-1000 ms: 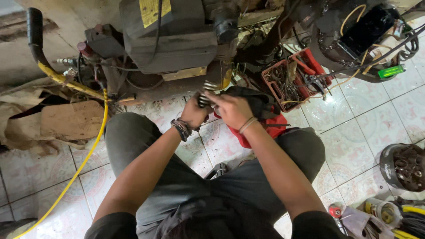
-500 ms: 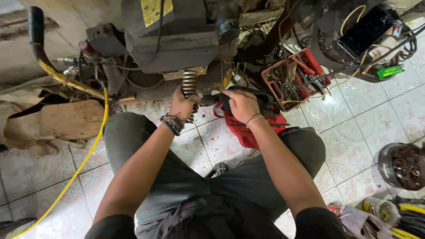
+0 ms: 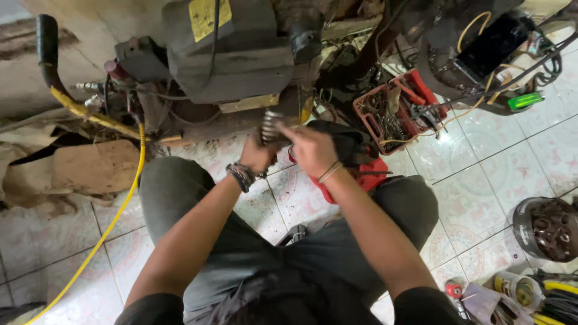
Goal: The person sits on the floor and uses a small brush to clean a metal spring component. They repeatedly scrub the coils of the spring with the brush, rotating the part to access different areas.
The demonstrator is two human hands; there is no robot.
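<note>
Just below the dark machine body [image 3: 229,60], over the tiled floor [image 3: 494,174], you look to be handling a metal coil spring [image 3: 270,125], and steadying it seems what matters next. Your left hand [image 3: 256,155] is closed round its lower end, while your right hand [image 3: 312,150] pinches near its top, fingers curled.

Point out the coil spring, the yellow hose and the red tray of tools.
Spring [image 3: 270,125], head view, on its coils above the hands.
Yellow hose [image 3: 123,201], head view, mid-length over the floor.
Red tray [image 3: 421,84], head view, on its right rim.
</note>
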